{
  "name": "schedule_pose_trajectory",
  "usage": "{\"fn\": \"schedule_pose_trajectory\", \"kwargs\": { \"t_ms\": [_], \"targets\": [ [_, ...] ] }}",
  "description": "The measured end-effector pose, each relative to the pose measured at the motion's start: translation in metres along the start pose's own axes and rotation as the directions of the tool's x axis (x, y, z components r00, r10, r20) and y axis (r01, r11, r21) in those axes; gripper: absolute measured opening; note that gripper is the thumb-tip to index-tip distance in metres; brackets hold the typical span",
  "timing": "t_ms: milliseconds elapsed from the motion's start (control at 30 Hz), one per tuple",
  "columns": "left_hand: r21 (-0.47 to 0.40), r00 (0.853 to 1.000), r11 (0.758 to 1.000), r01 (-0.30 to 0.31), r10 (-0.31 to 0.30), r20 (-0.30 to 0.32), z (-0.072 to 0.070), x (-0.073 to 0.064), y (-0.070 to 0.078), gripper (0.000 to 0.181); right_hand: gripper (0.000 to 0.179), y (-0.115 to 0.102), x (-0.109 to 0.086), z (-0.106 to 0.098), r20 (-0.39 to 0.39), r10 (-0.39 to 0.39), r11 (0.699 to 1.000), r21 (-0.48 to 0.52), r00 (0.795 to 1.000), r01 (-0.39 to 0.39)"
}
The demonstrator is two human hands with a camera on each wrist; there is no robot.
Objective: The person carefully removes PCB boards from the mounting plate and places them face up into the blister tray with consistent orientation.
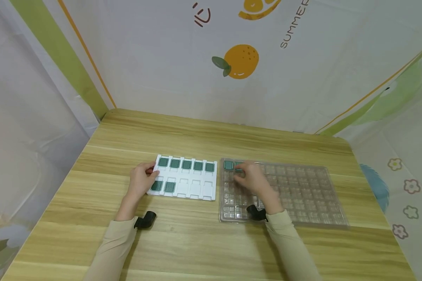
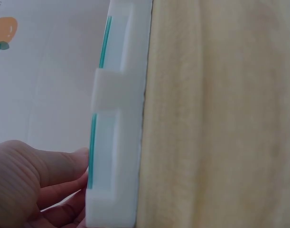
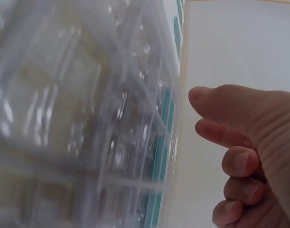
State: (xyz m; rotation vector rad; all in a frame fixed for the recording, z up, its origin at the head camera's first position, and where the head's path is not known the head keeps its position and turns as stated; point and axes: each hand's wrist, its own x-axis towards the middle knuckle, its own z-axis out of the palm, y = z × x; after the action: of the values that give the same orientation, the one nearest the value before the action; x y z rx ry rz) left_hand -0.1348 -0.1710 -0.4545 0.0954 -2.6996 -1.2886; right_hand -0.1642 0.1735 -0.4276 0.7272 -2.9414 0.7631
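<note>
A white plastic tray (image 1: 183, 174) lies left of centre, with several small green circuit boards (image 1: 186, 164) along its far row and two in the near row's left pockets. My left hand (image 1: 140, 179) grips this tray's left edge, the thumb (image 2: 69, 166) by a board's edge. To the right lies a clear plastic compartment tray (image 1: 302, 195). Two green boards sit in its far left corner, the first (image 1: 228, 165) in full view, the second (image 1: 238, 165) partly behind my right hand (image 1: 252, 178). That hand hovers there, thumb and index fingertips apart with nothing between them, other fingers curled.
Both trays rest on a wood-grain table (image 1: 190, 242), a narrow strip of wood between them. A white printed curtain (image 1: 161, 78) hangs behind the table and along its sides. Black wrist-worn cameras (image 1: 145, 219) stick out from both sleeves.
</note>
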Motion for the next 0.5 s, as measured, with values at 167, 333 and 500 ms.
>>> {"fn": "schedule_pose_trajectory", "kwargs": {
  "t_ms": [167,333,500],
  "targets": [
    [0.0,1.0,1.0,0.002,-0.002,-0.001,0.0,0.0,0.0,0.032,0.027,-0.007,-0.001,0.004,0.002,-0.002,1.0,0.007,1.0,0.002],
    [-0.003,1.0,1.0,0.007,-0.007,0.004,0.0,0.0,0.001,0.033,0.025,-0.014,0.0,0.008,-0.002,-0.017,1.0,0.004,1.0,0.017],
    [-0.004,1.0,1.0,0.008,-0.008,0.006,-0.001,0.0,0.001,0.033,0.027,-0.022,0.003,0.012,0.003,-0.035,0.999,0.015,0.999,0.035]
  ]
}}
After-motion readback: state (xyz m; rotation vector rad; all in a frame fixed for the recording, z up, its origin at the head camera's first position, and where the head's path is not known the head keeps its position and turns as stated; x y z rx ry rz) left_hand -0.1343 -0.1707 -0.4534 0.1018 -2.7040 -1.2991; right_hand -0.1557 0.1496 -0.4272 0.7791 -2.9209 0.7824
